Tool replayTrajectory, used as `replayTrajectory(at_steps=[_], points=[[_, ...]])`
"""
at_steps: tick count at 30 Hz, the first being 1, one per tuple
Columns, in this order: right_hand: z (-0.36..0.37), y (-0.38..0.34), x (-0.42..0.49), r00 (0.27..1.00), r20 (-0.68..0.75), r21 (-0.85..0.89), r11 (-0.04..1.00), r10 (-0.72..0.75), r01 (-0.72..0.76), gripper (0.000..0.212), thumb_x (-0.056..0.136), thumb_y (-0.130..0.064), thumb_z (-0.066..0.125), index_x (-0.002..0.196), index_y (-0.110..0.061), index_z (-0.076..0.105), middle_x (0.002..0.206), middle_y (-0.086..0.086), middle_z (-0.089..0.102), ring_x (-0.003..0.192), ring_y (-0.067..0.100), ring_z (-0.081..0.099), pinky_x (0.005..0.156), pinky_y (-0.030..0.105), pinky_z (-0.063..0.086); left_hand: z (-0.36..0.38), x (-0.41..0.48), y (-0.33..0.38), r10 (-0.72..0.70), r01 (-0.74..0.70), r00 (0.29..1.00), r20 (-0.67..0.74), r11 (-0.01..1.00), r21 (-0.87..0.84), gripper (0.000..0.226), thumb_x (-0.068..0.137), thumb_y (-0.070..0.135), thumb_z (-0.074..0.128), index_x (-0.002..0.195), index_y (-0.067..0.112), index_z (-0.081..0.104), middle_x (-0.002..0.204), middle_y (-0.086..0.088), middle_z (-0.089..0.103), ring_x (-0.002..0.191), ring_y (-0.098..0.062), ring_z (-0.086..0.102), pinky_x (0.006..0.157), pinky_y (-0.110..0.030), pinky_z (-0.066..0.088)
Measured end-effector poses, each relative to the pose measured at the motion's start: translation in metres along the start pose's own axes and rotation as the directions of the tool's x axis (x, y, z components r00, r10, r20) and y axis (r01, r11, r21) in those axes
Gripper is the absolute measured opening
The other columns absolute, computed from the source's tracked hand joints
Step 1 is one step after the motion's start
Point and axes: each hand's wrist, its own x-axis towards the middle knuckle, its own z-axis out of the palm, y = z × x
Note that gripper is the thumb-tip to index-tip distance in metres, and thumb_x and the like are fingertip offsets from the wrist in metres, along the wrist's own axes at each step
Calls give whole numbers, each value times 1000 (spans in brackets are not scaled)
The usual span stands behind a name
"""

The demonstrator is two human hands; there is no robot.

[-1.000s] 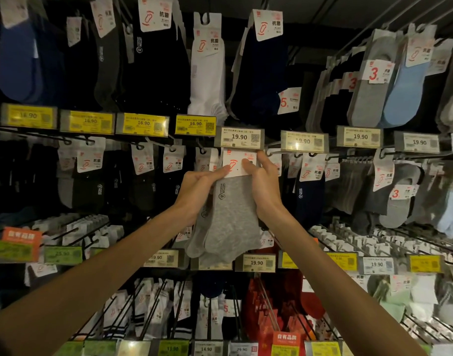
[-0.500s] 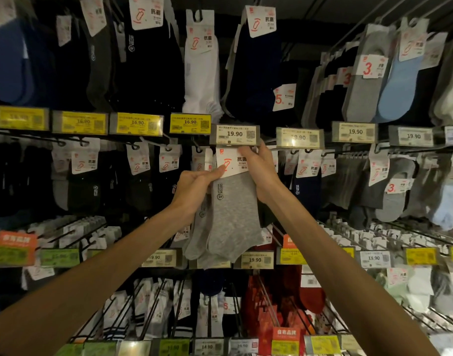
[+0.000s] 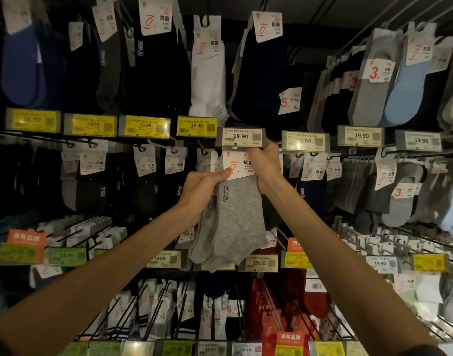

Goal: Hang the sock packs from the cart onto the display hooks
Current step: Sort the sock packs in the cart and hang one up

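The grey sock pack [image 3: 235,217] is up in the middle of the wall of socks, just under the white price tag [image 3: 242,137] that says 19.90. Both hands are holding it. The left hand [image 3: 202,191] pinches the left side of the paper card [image 3: 237,165] with its thumb on the front and its other fingers tucked behind. The right hand [image 3: 265,165] is curled round the card's top right corner, right up by the tag. The socks look soft and very light, and they hang down floppy, so they will bend and swing if you grab them low. The card at the top is the stiff part, so that looks like the best place to hold, close to its hole. It is only paper, so a hard pull could tear it. The hook for this pack is hidden behind the price tag and the right hand, and the hole in the card is hidden too, so I cannot tell if the pack is on the hook yet. The cart is not in view. The far left shelves are dark and hard to make out.
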Motion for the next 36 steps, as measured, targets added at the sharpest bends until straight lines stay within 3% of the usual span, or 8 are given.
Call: replayTrajectory(at_steps=[3,6,14,19,23,27,31,36], points=[[5,2,0,991,-70,-29,993,-118,116,34,88,13,49,105,-14,58,104,9,70,95,24,69,74,37,60,-4,0,2,12,-12,1000,0,1000,18,21,87,28,73,91,7,77,86,-7,77,75,-15,72,59,-18,55],[3,4,4,987,-99,-30,992,-127,124,30,88,9,55,107,-14,56,102,8,69,89,22,70,69,35,59,-5,2,2,34,-35,999,16,998,47,24,88,30,72,94,7,77,89,-5,77,81,-14,73,64,-17,52],[-8,2,7,997,59,6,998,-56,56,22,91,0,62,108,-14,62,101,11,72,76,17,70,58,27,57,2,6,-7,20,-21,999,27,999,25,24,88,29,72,97,8,77,90,-5,77,89,-20,73,77,-26,55],[-7,2,7,988,92,-17,992,-123,125,28,85,3,67,98,-21,62,99,7,71,90,23,69,72,36,58,-1,10,-6,30,-31,999,27,999,38,22,87,28,73,96,8,77,91,-5,77,91,-20,73,82,-28,55],[-3,3,7,990,65,8,992,-124,124,29,83,5,68,94,-22,63,97,6,71,93,24,69,79,41,57,-5,12,-7,35,-36,999,24,998,52,24,87,29,73,97,7,77,92,-5,77,91,-20,73,79,-26,54],[-4,5,6,998,67,153,988,-16,5,26,85,4,66,92,-20,65,92,5,72,84,22,69,73,38,57,-5,12,-6,46,-48,998,39,998,50,23,88,28,72,98,8,77,93,-5,77,90,-18,73,73,-21,54],[-3,7,9,1000,29,214,977,-3,-3,18,87,3,65,94,-14,64,92,8,72,82,23,69,69,36,57,-5,10,-4,48,-49,998,35,998,38,24,89,27,72,97,6,77,89,-5,77,81,-15,74,60,-16,52],[2,18,9,996,-68,216,976,51,-35,22,89,3,61,101,-14,64,94,5,71,85,22,69,72,36,58,-7,15,-2,14,-13,1000,-17,999,44,22,86,29,74,94,10,77,87,-4,77,80,-15,74,67,-22,53]])
